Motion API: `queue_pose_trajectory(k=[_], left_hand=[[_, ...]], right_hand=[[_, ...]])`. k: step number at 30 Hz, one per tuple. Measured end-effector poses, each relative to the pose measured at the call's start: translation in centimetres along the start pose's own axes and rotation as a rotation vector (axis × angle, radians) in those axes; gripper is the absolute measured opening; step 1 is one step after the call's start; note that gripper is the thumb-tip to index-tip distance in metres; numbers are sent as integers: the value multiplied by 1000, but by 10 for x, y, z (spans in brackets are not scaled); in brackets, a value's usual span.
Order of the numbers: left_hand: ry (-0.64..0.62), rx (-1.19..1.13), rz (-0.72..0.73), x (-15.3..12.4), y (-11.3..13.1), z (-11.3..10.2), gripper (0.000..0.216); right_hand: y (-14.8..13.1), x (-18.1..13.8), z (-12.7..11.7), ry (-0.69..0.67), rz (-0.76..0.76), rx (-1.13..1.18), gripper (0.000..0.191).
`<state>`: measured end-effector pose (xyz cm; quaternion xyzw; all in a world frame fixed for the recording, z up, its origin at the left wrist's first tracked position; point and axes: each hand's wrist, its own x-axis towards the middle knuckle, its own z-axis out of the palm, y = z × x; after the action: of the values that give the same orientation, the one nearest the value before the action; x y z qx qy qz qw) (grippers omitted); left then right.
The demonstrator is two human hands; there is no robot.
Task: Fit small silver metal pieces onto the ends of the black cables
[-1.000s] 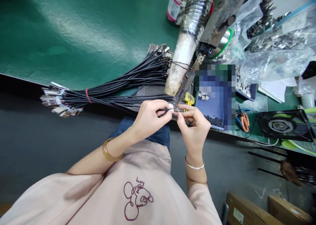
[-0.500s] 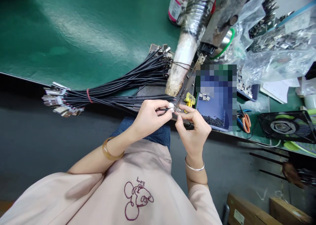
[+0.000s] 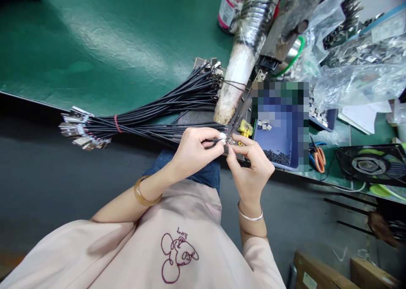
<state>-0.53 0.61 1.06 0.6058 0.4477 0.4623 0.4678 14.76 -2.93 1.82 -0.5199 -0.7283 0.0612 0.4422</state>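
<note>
My left hand pinches the end of a thin black cable between thumb and forefinger, with white covers on those fingertips. Facing it, my right hand has thumb and forefinger closed at the cable's end on something too small to make out. The dark tip of a fixed soldering iron slants down to the spot between both hands. To the left lies a bundle of black cables with metal connectors at its ends, tied by a red band.
A taped hose reaches down above my hands. At right stand a blue tray with small black pieces, orange-handled pliers and a black fan. Behind them are bags of metal parts. A yellow-handled tool lies beside the tray.
The whole view has shifted slightly, so things appear a little further right. Both hands keep their pinch, close together by the iron tip.
</note>
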Motion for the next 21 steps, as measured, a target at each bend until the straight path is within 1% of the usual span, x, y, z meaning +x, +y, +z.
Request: queue_pose_trajectory(k=[7, 12, 15, 17, 21], left_hand=[[-64, -13, -80, -2, -5, 1, 13], [-68, -52, -100, -4, -7, 0, 13], [-49, -109, -128, -5, -6, -1, 12], [-31, -166, -139, -6, -6, -1, 11], [-46, -254, -132, -7, -5, -3, 9]], right_hand=[[3, -7, -2, -41, -23, -18, 14], [0, -9, 0, 21, -42, -75, 17], [-2, -11, 4, 71, -61, -108, 18], [-4, -13, 6, 64, -1, -42, 16], [-5, -14, 6, -12, 283, 256, 9]])
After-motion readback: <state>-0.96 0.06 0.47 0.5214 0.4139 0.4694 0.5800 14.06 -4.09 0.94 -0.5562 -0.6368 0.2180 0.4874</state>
